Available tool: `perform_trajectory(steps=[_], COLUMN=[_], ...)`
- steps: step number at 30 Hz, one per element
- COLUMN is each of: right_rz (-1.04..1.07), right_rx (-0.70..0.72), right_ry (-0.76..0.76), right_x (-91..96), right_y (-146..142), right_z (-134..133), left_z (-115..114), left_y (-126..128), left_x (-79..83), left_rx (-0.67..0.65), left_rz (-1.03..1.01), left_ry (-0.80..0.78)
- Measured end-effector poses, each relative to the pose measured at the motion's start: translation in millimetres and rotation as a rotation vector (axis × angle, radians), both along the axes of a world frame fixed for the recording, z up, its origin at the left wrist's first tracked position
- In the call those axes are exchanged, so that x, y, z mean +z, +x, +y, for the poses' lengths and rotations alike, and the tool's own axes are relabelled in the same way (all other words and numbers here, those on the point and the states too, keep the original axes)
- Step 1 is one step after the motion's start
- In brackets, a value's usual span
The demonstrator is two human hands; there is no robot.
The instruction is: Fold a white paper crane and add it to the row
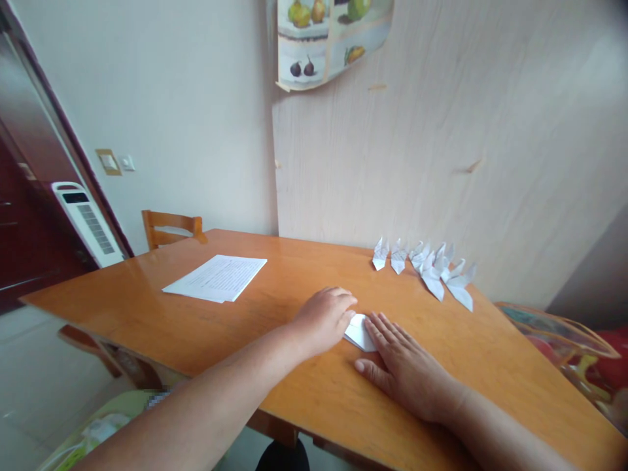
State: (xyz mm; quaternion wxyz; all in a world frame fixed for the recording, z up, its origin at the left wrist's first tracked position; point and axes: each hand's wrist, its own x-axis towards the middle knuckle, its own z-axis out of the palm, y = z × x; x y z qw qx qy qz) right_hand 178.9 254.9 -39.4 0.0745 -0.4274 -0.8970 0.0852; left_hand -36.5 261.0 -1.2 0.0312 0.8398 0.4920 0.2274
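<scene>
While a person worked bare-handed at a wooden table (294,268), a small piece of folded white paper (360,331) lay near the middle of the tabletop, between the two hands. The left hand (324,319) reached in from the left side of the table, its fingers close together and curved downward, with the tips at the paper's left end; whether they pinched it could not be told from this angle. The right hand (409,369) lay flat, palm down, its fingers straight and side by side over the paper's right portion, while the thumb spread wide toward the table's near edge. Toward the far right corner of the table stood a cluster of folded paper figures (432,278), white with pointed tips, some overlapping. On the left part of the table rested a stack of printed sheets (216,278), its lines of text too small to read. A wooden chair (174,222) showed its back beyond the table's far left edge, and a tall white appliance (91,222) with a grille stood past the table's left end. Above the table's far edge, a poster of painted fruit (304,39) hung, its lower right side curling away from the wall.
</scene>
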Motion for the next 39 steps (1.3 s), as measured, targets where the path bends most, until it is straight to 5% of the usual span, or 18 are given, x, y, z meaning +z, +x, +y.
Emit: perform_trajectory(steps=[3, 12, 24, 39], right_rz=[0.018, 0.026, -0.012, -0.005], right_rx=[-0.007, -0.009, -0.041, -0.119], right_ry=[-0.008, -0.052, -0.189, -0.146], right_x=[-1.6, 4.8, 20.0, 24.7], right_y=[0, -1, 4, 44], right_z=[-1, -2, -4, -5], left_z=[6, 14, 16, 20], left_y=[15, 10, 4, 1], left_x=[-6.1, -35.0, -29.8, -29.1], left_rx=[-0.149, -0.194, -0.234, -0.26], left_rz=[-0.056, -0.085, -0.065, -0.016], left_ry=[-0.061, -0.084, -0.147, -0.12])
